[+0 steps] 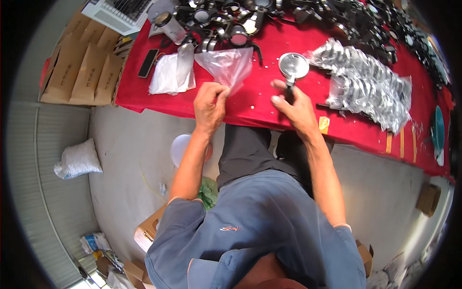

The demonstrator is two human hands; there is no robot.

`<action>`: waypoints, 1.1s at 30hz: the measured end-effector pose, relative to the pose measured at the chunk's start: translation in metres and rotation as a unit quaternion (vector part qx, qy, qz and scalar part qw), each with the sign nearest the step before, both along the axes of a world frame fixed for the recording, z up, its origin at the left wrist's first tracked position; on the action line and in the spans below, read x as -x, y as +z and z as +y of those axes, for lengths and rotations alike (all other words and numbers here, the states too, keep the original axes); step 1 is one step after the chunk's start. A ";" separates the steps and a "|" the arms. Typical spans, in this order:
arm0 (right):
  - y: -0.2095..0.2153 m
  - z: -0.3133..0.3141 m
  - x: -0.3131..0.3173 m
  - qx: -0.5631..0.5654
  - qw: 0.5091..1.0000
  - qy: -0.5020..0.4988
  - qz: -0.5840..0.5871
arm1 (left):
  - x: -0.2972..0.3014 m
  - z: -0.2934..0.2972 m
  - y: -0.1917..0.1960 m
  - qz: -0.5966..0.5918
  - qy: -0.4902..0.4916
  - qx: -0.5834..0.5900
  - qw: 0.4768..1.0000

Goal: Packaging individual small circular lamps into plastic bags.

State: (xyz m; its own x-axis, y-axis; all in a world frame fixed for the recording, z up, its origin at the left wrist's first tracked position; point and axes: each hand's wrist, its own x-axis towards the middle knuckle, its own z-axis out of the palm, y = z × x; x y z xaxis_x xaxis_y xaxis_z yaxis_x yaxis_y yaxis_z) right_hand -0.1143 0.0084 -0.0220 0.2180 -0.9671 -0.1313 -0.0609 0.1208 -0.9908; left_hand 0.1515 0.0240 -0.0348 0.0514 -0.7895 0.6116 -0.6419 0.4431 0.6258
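Observation:
My left hand (210,107) is closed in a pinch on the lower corner of a clear plastic bag (225,65), which spreads out above the fingers. In my right hand (299,110) is a portafilter (294,66), held by its black handle with the round metal head pointing away from me. The bag and the portafilter are apart. To the left of the bag lies a stack of flat clear bags (171,75). Right of the portafilter, several round metal pieces in clear wrapping (368,89) lie in overlapping rows.
A red cloth covers the table (262,108). Loose portafilters (240,31) are heaped along its far side. A phone (148,63), a lidded jar (171,28) and a teal dish (437,129) lie near the ends. Brown cartons (82,72) stand at left; a white sack (79,159) is on the floor.

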 end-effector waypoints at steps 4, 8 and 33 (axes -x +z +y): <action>-0.024 -0.012 -0.016 -0.006 0.997 -0.046 -0.055 | 0.036 0.012 -0.011 0.028 -0.067 -0.040 0.997; -0.022 -0.001 -0.015 0.013 0.998 -0.049 -0.042 | 0.044 0.018 -0.020 0.012 -0.084 -0.071 0.994; -0.014 0.053 0.055 0.115 0.963 -0.238 0.048 | 0.095 0.002 0.031 0.151 -0.083 -0.211 0.962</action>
State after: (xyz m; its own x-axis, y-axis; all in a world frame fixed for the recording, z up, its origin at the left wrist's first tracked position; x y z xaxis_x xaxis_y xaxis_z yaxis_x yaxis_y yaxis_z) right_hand -0.1689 0.0610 -0.0363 -0.2603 -0.9603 0.1005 -0.1461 -0.0638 -0.9872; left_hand 0.0561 0.0263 -0.0039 0.0295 -0.9769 0.2116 -0.3444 0.1888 0.9196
